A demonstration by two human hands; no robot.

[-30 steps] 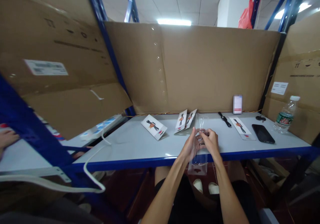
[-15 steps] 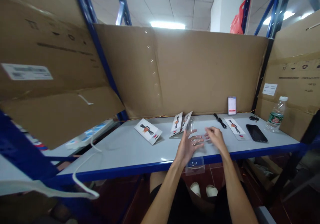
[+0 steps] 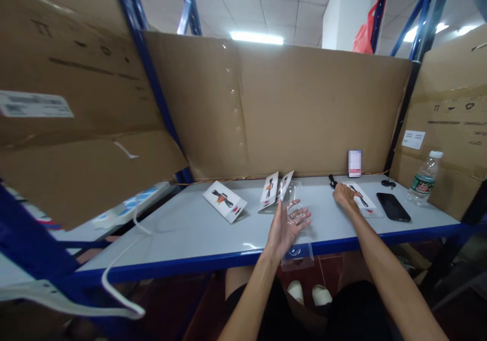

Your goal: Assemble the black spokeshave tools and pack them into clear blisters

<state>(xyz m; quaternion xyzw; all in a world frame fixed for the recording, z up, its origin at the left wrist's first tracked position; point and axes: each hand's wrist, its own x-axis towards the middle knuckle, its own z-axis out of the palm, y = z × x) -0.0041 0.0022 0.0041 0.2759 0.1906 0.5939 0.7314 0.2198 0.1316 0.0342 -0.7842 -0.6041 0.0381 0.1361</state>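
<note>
My left hand [image 3: 288,225] is held palm up near the table's front edge, its fingers apart. A clear plastic blister shell [image 3: 297,257] runs behind that hand and sticks out past the edge; whether the hand bears its weight I cannot tell. Farther right, my right hand [image 3: 344,197] has its fingers curled at the near end of a slim black handled tool [image 3: 332,180] lying on the table. The fingertips are hidden. Beside that hand lies a flat printed card [image 3: 361,199] picturing a similar black tool.
Folded printed cards [image 3: 269,191] stand at the middle back, and another folded card [image 3: 224,200] is on the left. At right are a black phone [image 3: 393,207], a lit phone [image 3: 354,163], keys [image 3: 388,183] and a water bottle [image 3: 425,178]. Cardboard walls [image 3: 319,107] enclose the table.
My right hand has moved right and away from my left hand, onto the black tool. The left hand and the clear shell stay almost in place.
</note>
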